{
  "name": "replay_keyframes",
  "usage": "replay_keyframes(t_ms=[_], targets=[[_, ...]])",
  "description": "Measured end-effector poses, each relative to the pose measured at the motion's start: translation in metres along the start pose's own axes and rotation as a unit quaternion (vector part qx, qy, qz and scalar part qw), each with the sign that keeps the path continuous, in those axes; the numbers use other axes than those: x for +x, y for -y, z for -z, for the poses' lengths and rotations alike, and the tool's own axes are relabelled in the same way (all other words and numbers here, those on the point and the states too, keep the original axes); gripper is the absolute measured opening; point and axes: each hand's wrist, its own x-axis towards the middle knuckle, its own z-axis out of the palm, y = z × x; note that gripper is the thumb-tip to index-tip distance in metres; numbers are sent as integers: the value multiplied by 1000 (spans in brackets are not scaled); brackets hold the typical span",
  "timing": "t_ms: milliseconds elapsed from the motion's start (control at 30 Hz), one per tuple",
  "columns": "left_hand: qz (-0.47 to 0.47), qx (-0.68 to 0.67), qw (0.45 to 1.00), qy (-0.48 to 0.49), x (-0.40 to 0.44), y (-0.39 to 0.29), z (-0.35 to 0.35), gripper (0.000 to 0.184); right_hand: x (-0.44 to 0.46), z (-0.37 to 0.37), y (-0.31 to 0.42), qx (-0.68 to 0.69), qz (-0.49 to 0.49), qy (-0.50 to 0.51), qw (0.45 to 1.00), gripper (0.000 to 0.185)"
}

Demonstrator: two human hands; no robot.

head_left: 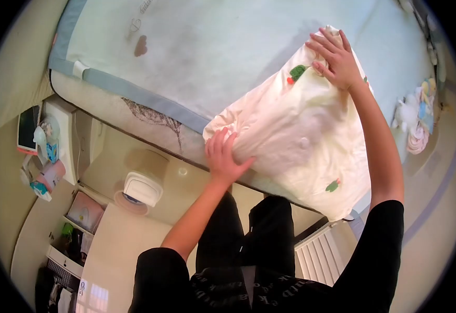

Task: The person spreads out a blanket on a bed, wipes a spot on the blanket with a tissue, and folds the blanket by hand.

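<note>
A cream pillow (311, 141) with small green and red decorations lies slantwise at the near edge of the bed (202, 57), its surface wrinkled. Its lower right corner reaches over the bed's edge. My left hand (223, 159) rests on the pillow's left corner, fingers stretched out and the thumb apart. At the far corner, my right hand (337, 60) lies flat with its fingers spread on the cloth. Neither hand is closed around anything.
The bed has a pale blue cover with a grey-blue border. Soft toys (416, 117) sit at the right. On the floor side stand a white bin (143, 189), a small white cabinet (61, 133) with items on top, and open shelves (71, 240). A white slatted panel (319, 255) is near my legs.
</note>
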Motion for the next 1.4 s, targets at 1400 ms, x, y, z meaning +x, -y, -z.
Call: replay_keyframes(t_ms=[1400], targets=[[4, 26, 996, 83, 10, -10, 8, 38, -13, -7, 129, 119, 11, -81, 989, 26]])
